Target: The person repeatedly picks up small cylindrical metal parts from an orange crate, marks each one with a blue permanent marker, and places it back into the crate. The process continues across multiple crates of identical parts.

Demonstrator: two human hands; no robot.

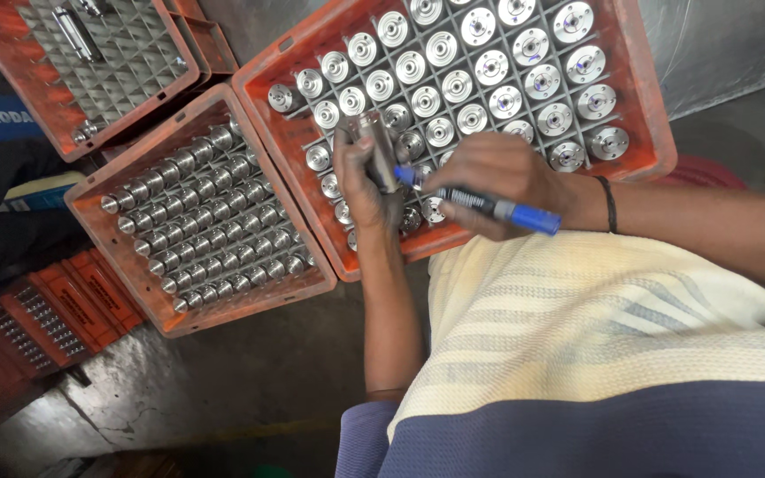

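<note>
Gripping a shiny steel cylinder (pixel 375 150), left hand (pixel 367 190) fingers wrapped, right hand (pixel 493 177) pinching blue marker (pixel 489 205)

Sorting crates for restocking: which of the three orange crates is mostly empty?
The far-left crate, top corner: its grey grid shows bare cells, while the other two are packed with metal parts.

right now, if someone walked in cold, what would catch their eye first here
First, the orange crate at top centre, its grid packed with shiny round metal parts. Over its near edge the left hand holds one metal cylinder upright, while the right hand puts a blue marker to it. To the left, a second orange crate holds rows of smaller cylinders.
</note>
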